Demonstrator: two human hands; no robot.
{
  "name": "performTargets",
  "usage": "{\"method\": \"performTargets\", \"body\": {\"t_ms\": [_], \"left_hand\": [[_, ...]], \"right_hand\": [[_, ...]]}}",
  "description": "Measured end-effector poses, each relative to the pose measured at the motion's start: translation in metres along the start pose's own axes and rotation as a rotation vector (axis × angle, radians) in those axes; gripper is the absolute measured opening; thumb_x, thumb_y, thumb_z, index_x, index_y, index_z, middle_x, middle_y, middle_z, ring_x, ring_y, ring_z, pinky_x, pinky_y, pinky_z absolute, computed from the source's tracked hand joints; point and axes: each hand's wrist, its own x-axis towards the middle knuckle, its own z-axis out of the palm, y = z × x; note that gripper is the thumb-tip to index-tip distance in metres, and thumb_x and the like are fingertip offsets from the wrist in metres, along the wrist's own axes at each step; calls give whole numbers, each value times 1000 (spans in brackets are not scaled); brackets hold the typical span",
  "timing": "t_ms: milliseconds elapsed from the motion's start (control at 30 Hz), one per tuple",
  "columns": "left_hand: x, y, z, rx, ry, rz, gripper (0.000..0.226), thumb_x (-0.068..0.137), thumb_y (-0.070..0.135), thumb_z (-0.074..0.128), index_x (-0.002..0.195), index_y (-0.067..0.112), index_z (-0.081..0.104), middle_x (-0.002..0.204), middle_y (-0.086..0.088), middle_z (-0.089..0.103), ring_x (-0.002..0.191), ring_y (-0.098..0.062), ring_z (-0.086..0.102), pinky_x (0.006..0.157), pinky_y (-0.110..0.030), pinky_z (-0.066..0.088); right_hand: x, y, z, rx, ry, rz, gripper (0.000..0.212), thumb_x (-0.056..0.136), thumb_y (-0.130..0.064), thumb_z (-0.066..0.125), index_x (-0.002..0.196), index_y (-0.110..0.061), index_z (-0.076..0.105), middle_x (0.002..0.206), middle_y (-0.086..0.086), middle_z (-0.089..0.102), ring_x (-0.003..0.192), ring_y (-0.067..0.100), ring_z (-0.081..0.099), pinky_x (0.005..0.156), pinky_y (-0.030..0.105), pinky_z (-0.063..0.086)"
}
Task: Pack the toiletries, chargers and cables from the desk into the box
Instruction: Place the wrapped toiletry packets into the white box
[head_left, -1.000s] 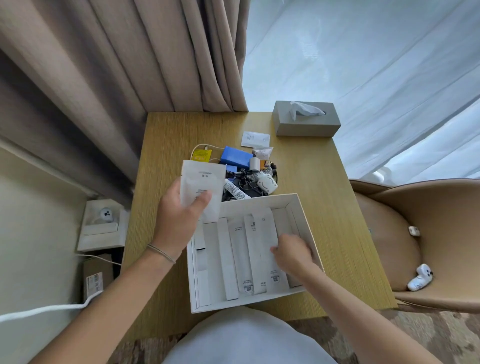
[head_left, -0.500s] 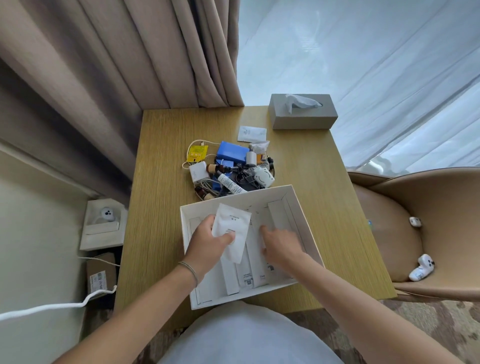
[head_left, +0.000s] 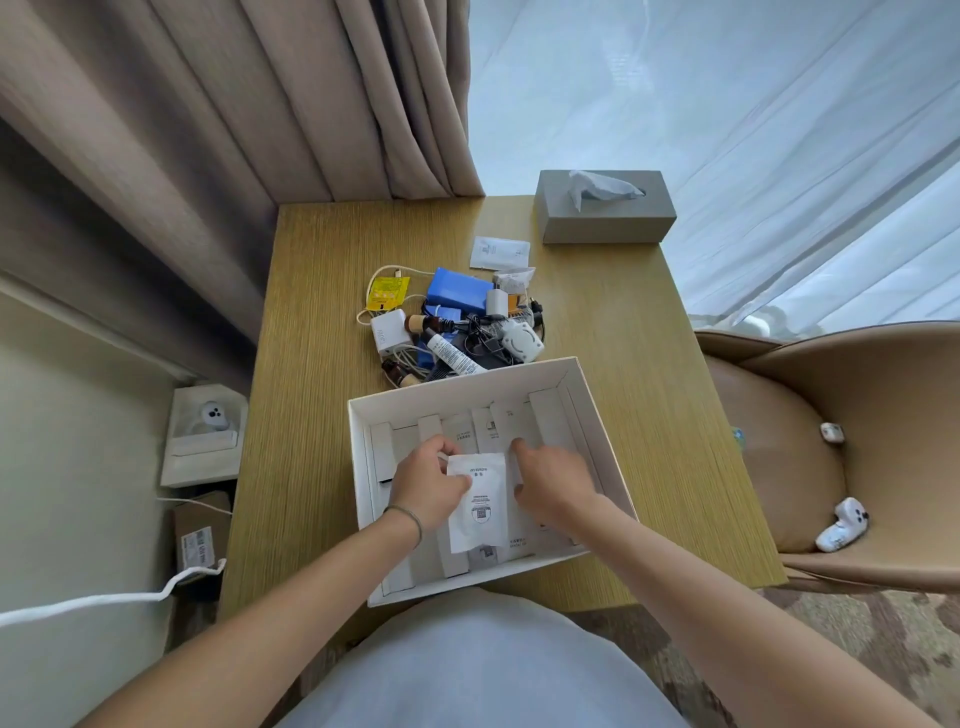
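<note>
An open white box (head_left: 597, 415) sits at the desk's near edge with several long white packets lying side by side in it. My left hand (head_left: 426, 486) pinches a white sachet (head_left: 480, 512) low inside the box, over those packets. My right hand (head_left: 550, 483) rests on the packets just right of the sachet, its fingers loosely curled. Behind the box lies a pile of chargers, cables and toiletries (head_left: 457, 327): a white charger cube (head_left: 388, 332), a blue pack (head_left: 457, 291), a yellow sachet (head_left: 387, 292), a small white tube (head_left: 452, 356). Another white sachet (head_left: 500, 253) lies farther back.
A grey tissue box (head_left: 605, 215) stands at the desk's far right corner. Curtains hang behind the wooden desk (head_left: 311, 415). A tan chair (head_left: 857, 441) on the right holds small white gadgets. On the left floor sit a white device box (head_left: 205, 436) and a cable.
My left hand carried the white sachet from above the box's far left corner down into the box. My right hand slid a little toward the box's middle.
</note>
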Motion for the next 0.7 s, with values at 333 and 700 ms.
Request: {"method": "performTargets", "body": {"t_ms": [333,700], "left_hand": [[12,-12,15,272,-206,124,43,80,-1,68,101,33,56,89,6,64,81,-15,64,62,-22,55],[13,-16,19,743,-80,467,44,92,18,62,134,26,56,122,1,61,112,-20,56,89,-33,53]], "right_hand": [[-11,11,-27,326,117,96,50,94,-29,50,143,-29,46,84,-1,71,78,24,67,65,35,55],[-14,16,-65,466,256,12,54,95,-22,53,147,-27,41,66,-3,66,64,14,62,60,41,56]]}}
